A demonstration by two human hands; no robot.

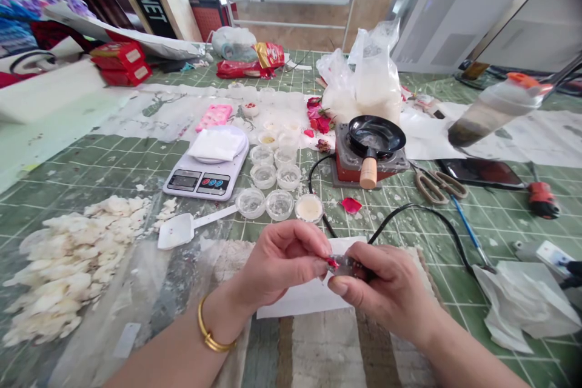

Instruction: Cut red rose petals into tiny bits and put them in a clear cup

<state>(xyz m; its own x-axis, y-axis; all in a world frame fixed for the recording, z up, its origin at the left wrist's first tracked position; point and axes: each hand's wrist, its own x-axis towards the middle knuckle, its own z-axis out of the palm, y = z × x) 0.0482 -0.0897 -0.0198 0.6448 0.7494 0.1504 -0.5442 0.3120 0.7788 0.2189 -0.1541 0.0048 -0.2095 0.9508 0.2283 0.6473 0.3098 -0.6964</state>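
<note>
Over the green cutting mat [491,236], the left hand [279,264] and right hand [386,294] pinch a small grey object [350,265] together.

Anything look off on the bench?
Yes: the clear bottle with the orange cap, top right, looks odd. It appears tilted in mid-air, dark liquid pooled at its low end, with no visible hand or support. It is blurred, so that's uncertain.

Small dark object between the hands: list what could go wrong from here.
The small dark object pinched between the left hand and the right hand could slip and drop. The black cable just beyond the hands might snag and tug the burner under the black pan. The shallow pot of pale cream sits close enough to be knocked by a sudden move.
</note>
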